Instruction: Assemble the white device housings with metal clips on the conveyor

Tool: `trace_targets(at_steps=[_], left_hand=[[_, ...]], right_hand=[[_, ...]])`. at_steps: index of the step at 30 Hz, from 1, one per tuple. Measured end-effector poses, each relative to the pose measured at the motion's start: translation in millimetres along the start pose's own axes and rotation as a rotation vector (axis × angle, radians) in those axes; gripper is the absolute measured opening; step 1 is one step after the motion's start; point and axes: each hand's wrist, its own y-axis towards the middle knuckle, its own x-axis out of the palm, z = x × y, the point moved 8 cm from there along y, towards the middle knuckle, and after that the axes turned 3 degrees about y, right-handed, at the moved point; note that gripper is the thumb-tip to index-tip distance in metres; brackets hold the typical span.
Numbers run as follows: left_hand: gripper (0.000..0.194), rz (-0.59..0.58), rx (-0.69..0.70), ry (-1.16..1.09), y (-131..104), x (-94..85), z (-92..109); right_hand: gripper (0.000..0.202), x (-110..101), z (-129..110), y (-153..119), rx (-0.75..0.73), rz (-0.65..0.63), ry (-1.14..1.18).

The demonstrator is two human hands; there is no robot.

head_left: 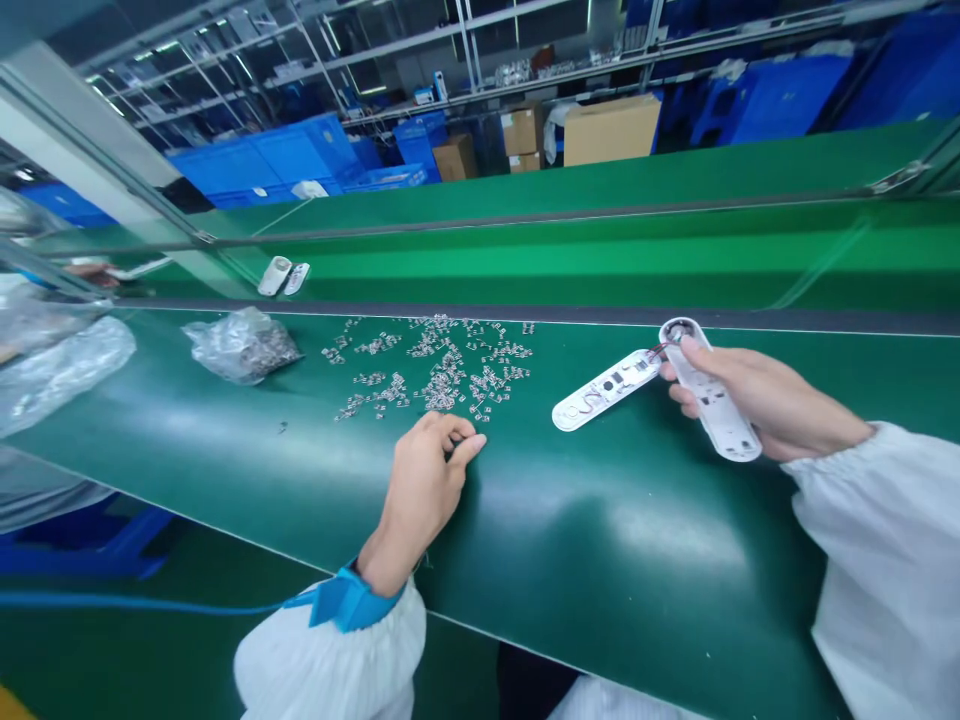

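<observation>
We clamp the white casing (pixel 726 418) in our right hand (pixel 780 395) over the green surface (pixel 637 560), likely to spare the wires (pixel 660 349) to its other half (pixel 604 391), our left hand (pixel 426 468) beside small parts (pixel 444 378), whether pinching one we cannot tell.

I see a large cardboard box (pixel 611 131) at back, right of centre | smaller boxes (pixel 522 130) left of it | blue bins (pixel 277 158) farther left | metal racks (pixel 471 55) behind them | pale post (pixel 91 150) slanting, upper left | clear plastic (pixel 71 370), left edge
</observation>
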Motion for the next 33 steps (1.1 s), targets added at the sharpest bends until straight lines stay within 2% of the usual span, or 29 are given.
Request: trace_targets(at_steps=[4,8,10,12,15,18,20,21,24,27,31,33], left_hand=[[0.017,0.057,-0.008,0.005,3.6,1.2,-0.6],[0.015,0.138,-0.032,-0.107,20.7,-4.5,26.4],[0.017,0.092,-0.05,-0.284,35.7,0.4,53.7],[0.02,-0.013,-0.013,-0.473,51.5,13.0,93.4],[0.02,-0.175,0.117,-0.734,66.4,39.4,156.5],[0.022,-0.331,0.192,-0.886,64.2,72.8,194.2],[0.024,-0.383,0.223,-0.802,55.0,90.6,202.4],[0.023,-0.372,0.256,-0.727,49.8,94.6,203.8],[0.017,-0.275,0.391,-0.546,35.8,91.4,206.4],[0.018,-0.217,0.45,-0.501,29.6,84.3,207.9],[0.016,-0.278,0.571,-0.483,21.7,89.0,219.9],[0.016,-0.291,0.579,-0.448,19.2,94.8,221.8]], right_hand=[[0.039,0.7,16.0,8.4,0.023,0.059,0.225],[0.038,-5.2,18.2,13.1,-0.04,0.096,0.443],[0.039,-6.8,16.7,15.0,-0.084,0.077,0.512],[0.039,-9.7,16.3,16.2,-0.113,0.081,0.542],[0.04,-13.7,16.4,17.0,-0.139,0.105,0.578],[0.044,-16.6,16.8,17.2,-0.14,0.145,0.597],[0.046,-18.8,16.8,17.2,-0.135,0.182,0.601],[0.046,-19.9,16.4,17.3,-0.137,0.196,0.602],[0.045,-24.1,14.1,17.4,-0.171,0.235,0.61],[0.043,-27.2,13.0,17.2,-0.197,0.261,0.614],[0.043,-24.4,14.4,15.1,-0.181,0.263,0.615],[0.042,-21.2,14.1,13.6,-0.177,0.249,0.624]])
